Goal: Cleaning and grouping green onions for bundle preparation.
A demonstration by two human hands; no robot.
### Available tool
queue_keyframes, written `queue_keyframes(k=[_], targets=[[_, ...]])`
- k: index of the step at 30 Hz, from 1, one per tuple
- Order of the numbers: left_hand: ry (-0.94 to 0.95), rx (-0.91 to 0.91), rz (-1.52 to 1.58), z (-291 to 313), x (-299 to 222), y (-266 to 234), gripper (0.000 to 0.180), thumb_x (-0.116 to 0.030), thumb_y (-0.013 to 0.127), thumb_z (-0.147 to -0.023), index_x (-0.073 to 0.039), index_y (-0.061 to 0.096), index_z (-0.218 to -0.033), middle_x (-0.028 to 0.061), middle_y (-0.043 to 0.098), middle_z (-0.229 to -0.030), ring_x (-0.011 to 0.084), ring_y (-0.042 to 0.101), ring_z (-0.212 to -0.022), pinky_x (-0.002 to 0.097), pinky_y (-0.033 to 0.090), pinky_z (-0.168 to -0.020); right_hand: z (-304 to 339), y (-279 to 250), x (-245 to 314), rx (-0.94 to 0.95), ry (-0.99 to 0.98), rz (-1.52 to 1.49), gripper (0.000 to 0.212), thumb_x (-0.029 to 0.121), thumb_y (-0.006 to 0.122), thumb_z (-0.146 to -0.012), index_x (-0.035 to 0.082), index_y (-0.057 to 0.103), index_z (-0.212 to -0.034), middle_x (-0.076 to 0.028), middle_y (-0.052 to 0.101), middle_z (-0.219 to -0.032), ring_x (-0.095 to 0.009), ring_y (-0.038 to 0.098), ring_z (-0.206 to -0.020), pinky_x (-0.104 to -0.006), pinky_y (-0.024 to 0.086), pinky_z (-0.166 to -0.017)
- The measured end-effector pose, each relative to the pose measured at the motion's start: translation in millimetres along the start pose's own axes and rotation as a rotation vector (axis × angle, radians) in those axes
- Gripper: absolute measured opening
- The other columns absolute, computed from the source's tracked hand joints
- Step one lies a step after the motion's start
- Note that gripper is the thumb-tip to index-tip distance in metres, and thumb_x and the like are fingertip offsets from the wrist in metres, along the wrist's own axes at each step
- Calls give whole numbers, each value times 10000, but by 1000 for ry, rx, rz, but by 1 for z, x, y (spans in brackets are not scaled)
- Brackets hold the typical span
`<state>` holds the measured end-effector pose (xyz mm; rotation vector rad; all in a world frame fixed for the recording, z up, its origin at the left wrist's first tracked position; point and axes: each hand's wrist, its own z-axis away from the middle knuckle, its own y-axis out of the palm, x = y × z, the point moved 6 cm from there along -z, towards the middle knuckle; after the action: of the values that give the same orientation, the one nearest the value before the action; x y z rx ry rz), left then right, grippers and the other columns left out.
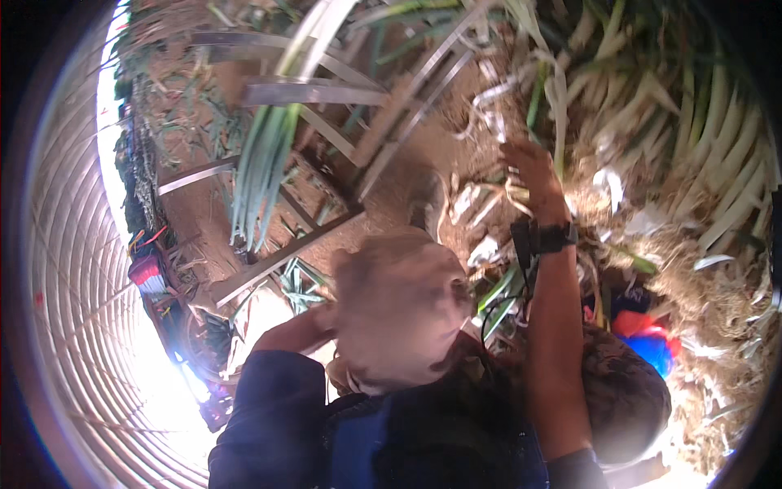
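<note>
- The right hand (533, 175), bare with a black strap (558, 238) at its wrist, reaches out beside a large heap of long white-stemmed, green-leaved onions (721, 134); this heap fills the upper right, its shaggy roots facing downward and inward.
- A limp, pale whitish-green leaf strip (557, 106) hangs just beside that hand. The right fingers look loosely extended, but blur leaves it unclear whether they pinch any leaf or stem.
- The left hand is hidden: its forearm (297, 332) runs behind a blurred, pale brown rounded form (399, 310), so whether its fingers grip anything is not shown.
- A bunch of long blue-green leaves with pale stems (265, 171) lies across a bare grey metal frame (289, 253) at the upper left, well apart from the right hand.
- Tangled leaves and roots could drag neighbouring onions out of the heap, if one stem were pulled hard.
- A thin grip on a limp outer leaf would probably tear it and leave the stem behind.
- The bunch could slide off, should the frame be knocked, since its leaf ends droop freely past the bars.
- The slack, thin black cord (486, 318) near the right forearm might snag on leaves or the frame's edges.
</note>
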<state>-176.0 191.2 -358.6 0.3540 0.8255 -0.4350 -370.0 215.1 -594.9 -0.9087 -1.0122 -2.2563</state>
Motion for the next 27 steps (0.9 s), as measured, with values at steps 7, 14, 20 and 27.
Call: queue_keyframes(k=[7, 14, 20, 27], targets=[[30, 181, 133, -4, -27, -32, 227, -173, 610, -856, -23, 699, -1002, 154, 695, -922, 284, 672, -845, 376, 517, -699, -21, -19, -14, -99, 122, -47, 417, 250, 649, -913, 14, 597, -1253, -87, 683, -1106, -177, 639, -1031, -312, 496, -849], [64, 267, 192, -24, -33, -74, 234, -170, 611, -855, -20, 691, -1016, 150, 691, -904, 268, 666, -842, 377, 513, -711, -47, -36, 15, -81, -46, 261, 343, 227, 657, -903, 64, 646, -1204, -67, 700, -990, -133, 635, -904, -284, 514, -775], [47, 263, 128, -16, -54, -87, 241, -168, 612, -855, -18, 684, -1029, 146, 687, -888, 254, 661, -839, 378, 510, -721, -36, -45, 21, -46, 43, -19, 510, 311, 626, -944, 16, 529, -1348, -133, 634, -1242, -208, 611, -1111, -337, 475, -960], [15, 162, -92, -19, -70, -96, 250, -166, 613, -854, -15, 676, -1043, 142, 683, -869, 237, 655, -836, 380, 506, -733, -36, -20, 70, -91, -96, -61, 524, 276, 670, -909, -15, 543, -1325, -57, 666, -1091, -126, 577, -987, -290, 459, -877]])
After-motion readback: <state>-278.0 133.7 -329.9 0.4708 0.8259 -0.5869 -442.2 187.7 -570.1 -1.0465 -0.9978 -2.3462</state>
